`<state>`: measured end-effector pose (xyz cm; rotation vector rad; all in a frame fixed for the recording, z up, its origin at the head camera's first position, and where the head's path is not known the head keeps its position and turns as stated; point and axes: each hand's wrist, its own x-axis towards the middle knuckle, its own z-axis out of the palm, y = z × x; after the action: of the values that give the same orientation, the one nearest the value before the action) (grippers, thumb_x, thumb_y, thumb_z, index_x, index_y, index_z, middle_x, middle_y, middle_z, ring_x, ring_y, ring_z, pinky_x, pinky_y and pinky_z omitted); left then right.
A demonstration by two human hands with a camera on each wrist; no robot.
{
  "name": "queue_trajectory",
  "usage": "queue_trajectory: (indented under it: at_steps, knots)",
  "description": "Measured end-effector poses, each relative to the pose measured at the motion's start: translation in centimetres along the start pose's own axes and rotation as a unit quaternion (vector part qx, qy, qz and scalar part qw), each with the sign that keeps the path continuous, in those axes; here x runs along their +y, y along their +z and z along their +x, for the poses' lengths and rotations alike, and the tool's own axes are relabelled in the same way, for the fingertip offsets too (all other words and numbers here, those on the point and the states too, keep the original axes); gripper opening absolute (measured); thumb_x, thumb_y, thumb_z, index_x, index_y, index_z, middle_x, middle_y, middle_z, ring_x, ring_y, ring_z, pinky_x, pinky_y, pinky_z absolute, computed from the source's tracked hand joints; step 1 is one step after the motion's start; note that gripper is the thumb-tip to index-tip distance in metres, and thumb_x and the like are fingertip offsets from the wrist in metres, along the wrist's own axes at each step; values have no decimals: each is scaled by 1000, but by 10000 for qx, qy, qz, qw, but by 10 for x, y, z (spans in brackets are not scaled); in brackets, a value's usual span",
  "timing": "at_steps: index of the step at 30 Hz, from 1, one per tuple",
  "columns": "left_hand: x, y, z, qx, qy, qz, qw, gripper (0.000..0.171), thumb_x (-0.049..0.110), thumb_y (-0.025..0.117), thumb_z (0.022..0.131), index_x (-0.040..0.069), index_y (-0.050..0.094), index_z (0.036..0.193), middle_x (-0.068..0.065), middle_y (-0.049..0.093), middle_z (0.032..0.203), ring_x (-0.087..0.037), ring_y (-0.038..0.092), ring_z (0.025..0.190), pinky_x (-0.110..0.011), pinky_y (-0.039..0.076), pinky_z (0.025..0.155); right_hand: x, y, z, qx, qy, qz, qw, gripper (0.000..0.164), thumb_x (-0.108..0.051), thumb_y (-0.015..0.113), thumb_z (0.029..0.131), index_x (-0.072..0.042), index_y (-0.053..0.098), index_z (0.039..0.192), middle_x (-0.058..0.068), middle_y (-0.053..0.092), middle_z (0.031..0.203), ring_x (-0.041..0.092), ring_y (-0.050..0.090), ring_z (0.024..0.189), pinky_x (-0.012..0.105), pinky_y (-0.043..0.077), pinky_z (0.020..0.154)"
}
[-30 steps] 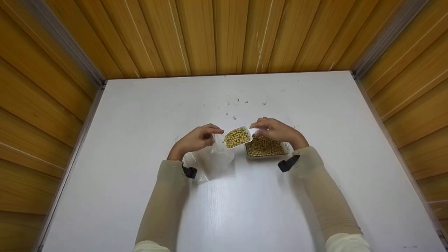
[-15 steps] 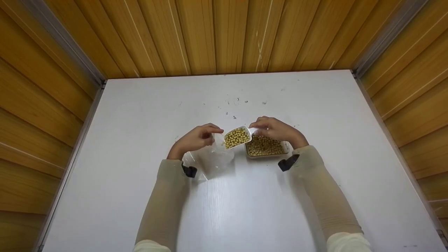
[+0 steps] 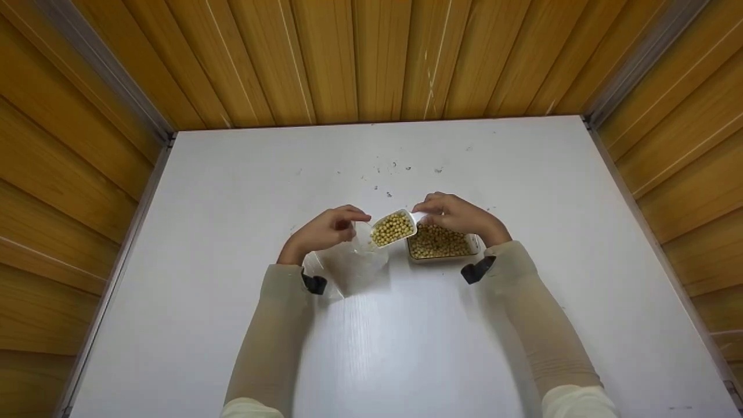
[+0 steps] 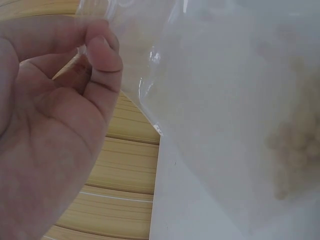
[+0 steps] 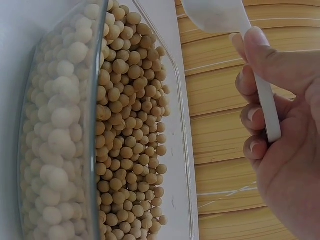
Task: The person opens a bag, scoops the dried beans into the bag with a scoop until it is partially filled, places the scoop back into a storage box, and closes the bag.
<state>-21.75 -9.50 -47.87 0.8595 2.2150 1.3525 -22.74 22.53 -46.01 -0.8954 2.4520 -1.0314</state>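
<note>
The right hand (image 3: 458, 216) grips the scoop (image 5: 267, 102) by its handle. The scoop's long axis points leftward between the hands, beans (image 3: 392, 229) at the edge of the clear bag (image 3: 355, 270) pinched by the left hand (image 3: 326, 229).

From the scoop (image 5: 217, 14), with soybeans (image 3: 393, 228) in it, the plastic bag (image 3: 354, 267) lies at eight o'clock, the left hand (image 3: 326, 231) at nine, the right hand (image 3: 461, 217) at three, and the glass container (image 3: 474, 245), also holding soybeans, at four on the desk (image 3: 360, 360).
</note>
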Motion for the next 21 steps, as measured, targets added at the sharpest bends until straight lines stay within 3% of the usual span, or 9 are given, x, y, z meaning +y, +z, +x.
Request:
queue_trajectory:
  at_steps: [13, 21]
  knots:
    - [-4, 0, 1, -47, 58, 91, 9999, 41, 1, 49, 91, 5, 59, 131, -12, 55, 132, -13, 42, 75, -25, 40, 72, -9, -1, 2, -37, 43, -339, 9994, 33, -13, 59, 94, -2, 64, 124, 12, 62, 98, 20, 47, 90, 39, 42, 83]
    - [-4, 2, 2, -71, 64, -6, 10000, 41, -4, 48, 92, 3, 59, 131, -13, 54, 133, -13, 41, 71, -25, 38, 69, -12, 0, 2, -64, 11, -611, 9981, 33, -15, 60, 92, -4, 65, 123, 9, 61, 96, 19, 47, 90, 37, 43, 81]
